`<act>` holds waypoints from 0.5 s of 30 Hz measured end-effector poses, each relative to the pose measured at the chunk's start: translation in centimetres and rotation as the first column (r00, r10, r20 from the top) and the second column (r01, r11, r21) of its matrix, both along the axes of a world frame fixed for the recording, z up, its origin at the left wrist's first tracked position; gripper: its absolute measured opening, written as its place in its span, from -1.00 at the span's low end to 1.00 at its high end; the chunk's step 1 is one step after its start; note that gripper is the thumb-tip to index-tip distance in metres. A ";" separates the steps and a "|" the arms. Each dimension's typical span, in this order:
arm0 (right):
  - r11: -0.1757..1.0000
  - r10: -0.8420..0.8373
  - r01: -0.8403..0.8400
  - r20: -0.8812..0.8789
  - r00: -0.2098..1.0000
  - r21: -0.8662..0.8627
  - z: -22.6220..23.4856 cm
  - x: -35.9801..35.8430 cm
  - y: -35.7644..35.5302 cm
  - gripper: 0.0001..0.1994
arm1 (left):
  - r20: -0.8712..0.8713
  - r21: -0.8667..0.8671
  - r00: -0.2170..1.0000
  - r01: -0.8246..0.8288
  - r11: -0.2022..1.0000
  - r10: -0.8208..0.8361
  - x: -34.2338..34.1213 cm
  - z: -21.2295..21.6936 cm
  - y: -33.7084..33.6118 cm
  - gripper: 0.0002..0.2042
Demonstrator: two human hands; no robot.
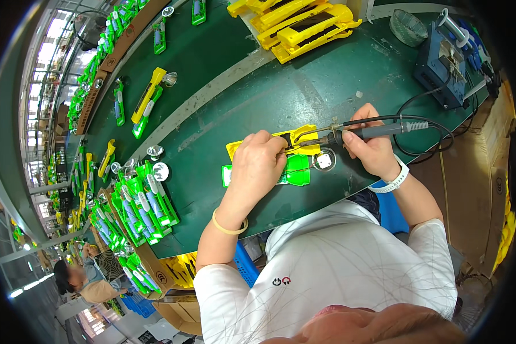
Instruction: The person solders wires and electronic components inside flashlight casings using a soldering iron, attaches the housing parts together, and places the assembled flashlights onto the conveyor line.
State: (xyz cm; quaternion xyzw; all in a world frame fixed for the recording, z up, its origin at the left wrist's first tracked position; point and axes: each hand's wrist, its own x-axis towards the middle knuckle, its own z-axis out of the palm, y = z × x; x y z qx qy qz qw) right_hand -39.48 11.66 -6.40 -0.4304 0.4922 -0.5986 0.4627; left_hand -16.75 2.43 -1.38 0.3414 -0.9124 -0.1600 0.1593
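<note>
My right hand (370, 144) is closed around the grey handle of a soldering iron (395, 129) with a thin black tube fixed alongside it. Its tip points left, toward the fingertips of my left hand (259, 163). That hand is closed in a pinch over a yellow plastic housing (308, 136); what its fingertips grip is hidden. Nearer to me lies a green housing part (298, 174), partly under my left hand. A thin wire runs from it toward a round lamp head (324, 160) with a white square in its middle, lying just below the iron.
Yellow housings (304, 31) are stacked at the back. Green lamp assemblies (140, 203) crowd the table's left end. At the back right stand a soldering station (441, 69) with a solder spool (454, 31) and a mesh basket (408, 28). The black cable (436, 135) loops beside my right hand.
</note>
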 end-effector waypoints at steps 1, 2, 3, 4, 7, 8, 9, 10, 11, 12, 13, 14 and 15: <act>1.000 0.012 -0.012 0.016 1.000 0.003 0.0 0.0 -0.1 -0.75 | 0.004 0.000 1.000 0.004 1.000 -0.004 -0.1 0.0 0.0 -0.91; 1.000 0.024 -0.024 0.032 0.999 0.007 0.0 0.1 -0.1 -0.75 | 0.017 -0.012 1.000 0.002 1.000 -0.002 -0.1 0.1 0.0 -0.91; 0.999 0.035 -0.035 0.048 0.998 0.011 0.0 0.1 -0.1 -0.74 | 0.031 -0.020 1.000 0.001 1.000 0.000 -0.1 0.1 0.0 -0.90; 0.998 0.050 -0.050 0.032 0.998 0.024 0.1 0.2 -0.2 -0.74 | 0.040 -0.033 0.999 -0.001 0.999 0.003 -0.2 0.2 0.0 -0.90; 0.998 0.062 -0.061 -0.033 0.998 0.031 0.0 0.3 -0.3 -0.74 | 0.045 -0.005 0.999 0.009 1.000 -0.009 -0.3 0.2 0.1 -0.92; 0.999 0.045 -0.044 -0.063 0.997 0.009 -0.1 0.3 -0.3 -0.73 | 0.055 -0.013 0.998 0.003 1.000 -0.002 -0.3 0.2 0.1 -0.91; 0.999 0.027 -0.029 -0.093 0.995 -0.014 -0.2 0.3 -0.3 -0.73 | 0.062 -0.021 0.998 0.000 1.000 0.001 -0.3 0.2 0.1 -0.91; 0.999 0.033 -0.033 -0.016 0.999 -0.009 -0.3 0.2 -0.2 -0.74 | 0.063 -0.030 0.998 -0.003 1.000 0.005 -0.3 0.2 0.1 -0.91; 0.999 0.038 -0.038 0.060 0.997 -0.004 -0.3 0.0 0.0 -0.74 | 0.067 -0.033 0.998 -0.003 0.999 0.005 -0.3 0.2 0.1 -0.91; 0.998 0.057 -0.053 0.154 0.987 -0.026 -0.2 -0.1 0.2 -0.75 | 0.066 -0.036 0.998 -0.003 0.999 0.005 -0.3 0.2 0.1 -0.91; 0.998 0.023 -0.014 0.155 0.988 -0.055 -0.2 -0.2 0.3 -0.76 | 0.063 -0.039 0.998 -0.003 0.999 0.005 -0.3 0.2 0.0 -0.91; 0.994 0.003 0.016 0.173 0.985 -0.110 0.0 -0.3 0.3 -0.76 | 0.066 -0.041 0.998 -0.001 0.999 0.004 -0.3 0.2 0.0 -0.91; 0.985 -0.011 0.046 0.204 0.979 -0.169 0.1 -0.3 0.3 -0.77 | 0.069 -0.043 0.998 0.001 0.999 0.002 -0.3 0.2 0.0 -0.91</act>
